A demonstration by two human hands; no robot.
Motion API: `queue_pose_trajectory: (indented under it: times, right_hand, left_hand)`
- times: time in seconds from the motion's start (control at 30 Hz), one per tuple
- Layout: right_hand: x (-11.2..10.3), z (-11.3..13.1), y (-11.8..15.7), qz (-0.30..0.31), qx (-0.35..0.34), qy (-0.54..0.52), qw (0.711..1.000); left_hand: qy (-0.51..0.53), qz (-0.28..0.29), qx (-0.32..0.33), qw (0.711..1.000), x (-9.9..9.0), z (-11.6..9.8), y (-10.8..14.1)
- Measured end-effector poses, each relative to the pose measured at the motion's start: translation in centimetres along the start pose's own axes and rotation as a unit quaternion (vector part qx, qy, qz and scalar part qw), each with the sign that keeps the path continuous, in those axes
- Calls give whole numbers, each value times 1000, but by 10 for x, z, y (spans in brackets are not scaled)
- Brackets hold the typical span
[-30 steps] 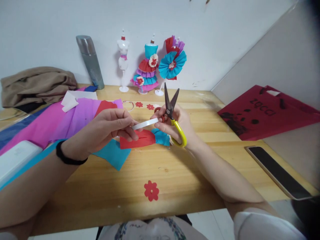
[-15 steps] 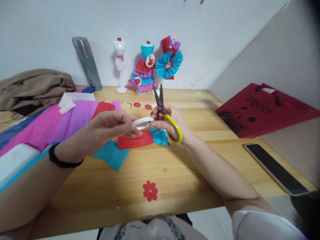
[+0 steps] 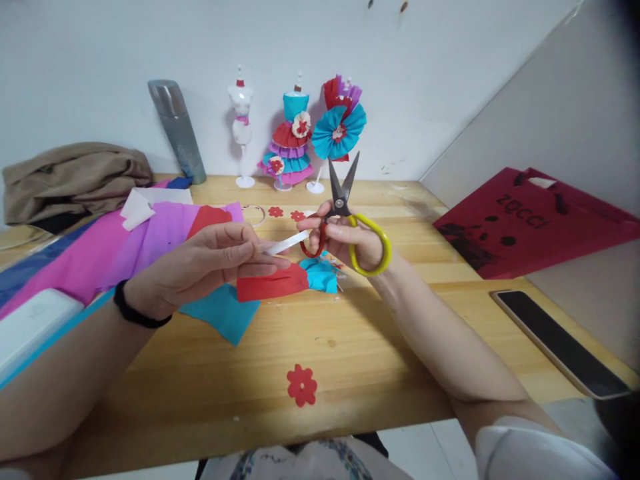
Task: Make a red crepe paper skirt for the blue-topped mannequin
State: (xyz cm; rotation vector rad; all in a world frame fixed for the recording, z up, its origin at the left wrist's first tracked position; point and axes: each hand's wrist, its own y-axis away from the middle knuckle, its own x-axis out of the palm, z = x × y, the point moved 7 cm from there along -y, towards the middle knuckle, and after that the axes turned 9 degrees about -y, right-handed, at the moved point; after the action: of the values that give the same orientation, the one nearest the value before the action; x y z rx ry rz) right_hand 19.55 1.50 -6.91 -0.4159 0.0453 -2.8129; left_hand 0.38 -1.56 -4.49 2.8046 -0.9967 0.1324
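"What's the surface?"
"A wooden table (image 3: 370, 360), far edge against a pale wall (image 3: 430, 80), phone (image 3: 560, 343) towards the near right corner."
"And the hands?"
"Over the table's middle: the left hand (image 3: 215, 257) pinches a white strip (image 3: 287, 245); the right hand (image 3: 367, 248) grips scissors (image 3: 340, 205), blades apart."

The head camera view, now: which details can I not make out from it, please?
All in the head view:
- White strip: left end hidden by the left grip.
- Its right end: overlaps the right grip in the picture, so contact cannot be told.
- White box-like object: cut off by the left edge.
- Dark shape: blurred, cut off by the right edge.
- Brown spot: too small to identify.
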Motion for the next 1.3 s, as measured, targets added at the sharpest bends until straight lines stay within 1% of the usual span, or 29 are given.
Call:
queue_pose_trajectory:
  times: [0.1, 0.17, 0.23, 0.27, 0.3, 0.37, 0.43, 0.47, 0.5, 0.57, 0.7, 0.9, 0.97, 1.13, 1.3]
  right_hand:
    - [-8, 4, -3, -30, 3, 35, 999]
    - [-14, 7, -3, -57, -3, 55, 997]
    - [-15, 10, 0, -54, -1, 75, 996]
    - [-14, 11, 2, -36, 8, 84, 996]
    - [-10, 10, 5, -3, 25, 91, 996]
    - [2, 6, 14, 99, 79, 90, 988]
    - [16, 0, 26, 209, 135, 69, 966]
    - [21, -2, 31, 248, 153, 57, 955]
    - [25, -4, 35, 274, 166, 49, 946]
    - [29, -8, 39, 297, 179, 48, 937]
    - [35, -12, 40, 307, 191, 56, 931]
    - [39, -16, 36, 290, 204, 8, 935]
    - [38, -20, 34, 295, 198, -1, 935]
    - [40, -23, 32, 321, 172, -39, 930]
    - [44, -21, 33, 316, 174, -60, 931]
  left_hand:
    - [-10, -21, 1, 1000, -4, -2, 0]
    - [-8, -23, 3, 1000, -7, -2, -1]
    - [-7, -22, 6, 1000, -12, -2, -2]
    - [-8, -22, 6, 1000, -14, -3, -3]
    - [-10, -23, 8, 1000, -16, -3, -3]
    - [-14, -27, 14, 999, -19, -6, -4]
    - [-13, -27, 20, 999, -20, -8, -4]
    - [-12, -26, 23, 999, -20, -9, -4]
    - [-11, -26, 25, 999, -19, -10, -4]
    - [-14, -28, 28, 999, -19, -12, -3]
    - [-23, -28, 28, 999, -16, -12, -2]
    - [-52, 6, 13, 999, -11, -2, -2]
    - [-62, 29, 24, 997, -10, 0, -1]
    - [-83, 92, 86, 989, -2, -7, 3]
    - [-104, 134, 105, 980, 5, -9, 5]
